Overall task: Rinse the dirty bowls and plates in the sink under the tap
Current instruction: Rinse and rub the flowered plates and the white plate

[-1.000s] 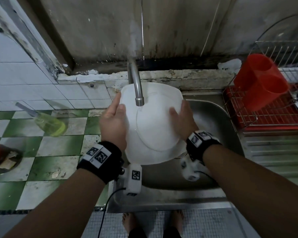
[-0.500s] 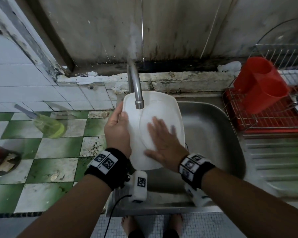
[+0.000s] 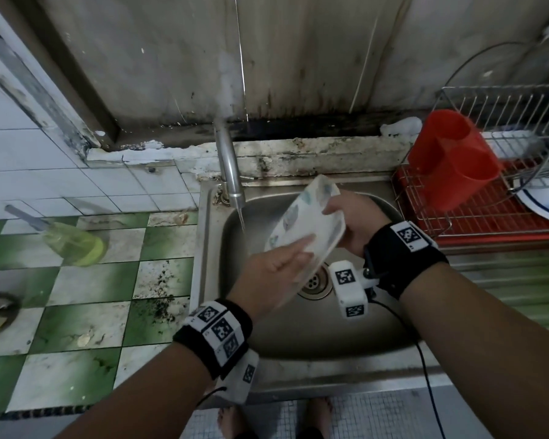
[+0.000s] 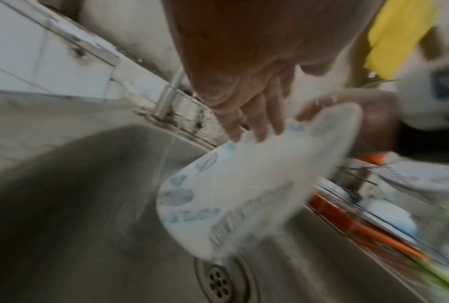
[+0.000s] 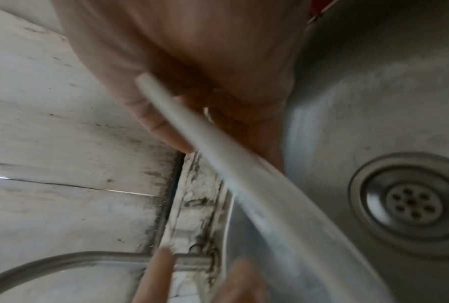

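Fingers [image 3: 301, 245] of your left hand [image 3: 267, 274] lie flat on the plate [image 3: 305, 223]; right hand [image 3: 352, 220] grips its far rim, frame centre, tilted over the sink [image 3: 298, 331] beside the tap [image 3: 230, 166] stream. Wet, stiff, likely slippery and breakable: hold opposite rims. Red cutlery holder [image 3: 450, 160], upper right: contents hidden.

White plate [image 3: 301, 226] with pale blue leaf print is held tilted on edge above the steel sink [image 3: 298, 340], just right of the thin stream from the tap [image 3: 232, 175].
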